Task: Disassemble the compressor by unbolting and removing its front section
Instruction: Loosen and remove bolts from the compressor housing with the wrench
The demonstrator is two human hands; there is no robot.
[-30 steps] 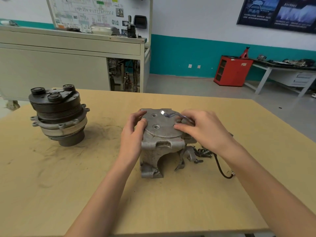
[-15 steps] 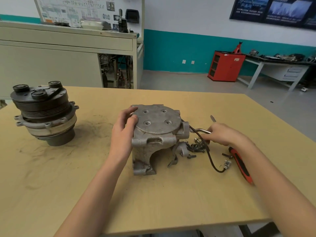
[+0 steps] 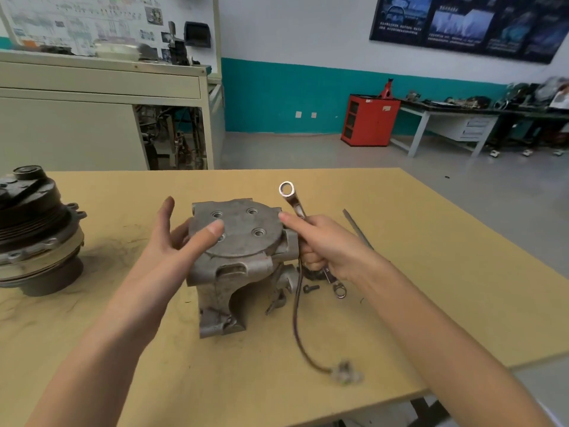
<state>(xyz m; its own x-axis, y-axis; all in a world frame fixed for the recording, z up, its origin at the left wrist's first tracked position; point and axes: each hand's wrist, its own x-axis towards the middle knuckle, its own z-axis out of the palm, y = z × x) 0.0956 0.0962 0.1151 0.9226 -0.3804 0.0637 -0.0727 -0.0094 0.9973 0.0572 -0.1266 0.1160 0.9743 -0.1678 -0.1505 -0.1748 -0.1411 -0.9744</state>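
The grey cast compressor housing (image 3: 243, 260) stands upright in the middle of the wooden table (image 3: 431, 272), its round top plate showing several empty bolt holes. My left hand (image 3: 175, 241) is open beside its left side, thumb over the top plate, fingers spread and lifted off the metal. My right hand (image 3: 323, 241) grips a silver ring wrench (image 3: 291, 197) by its shaft, ring end pointing up just right of the housing. The black pulley and clutch section (image 3: 34, 232) stands apart at the far left.
A loose bolt (image 3: 311, 288) lies by the housing's right foot. A dark cable with a plug (image 3: 345, 372) trails toward the front edge. A thin metal rod (image 3: 357, 226) lies to the right. Cabinet, red box and benches stand beyond the table.
My right hand went from the housing top to the table at the right, took the wrench and raised it beside the housing. My left hand loosened its hold and opened.
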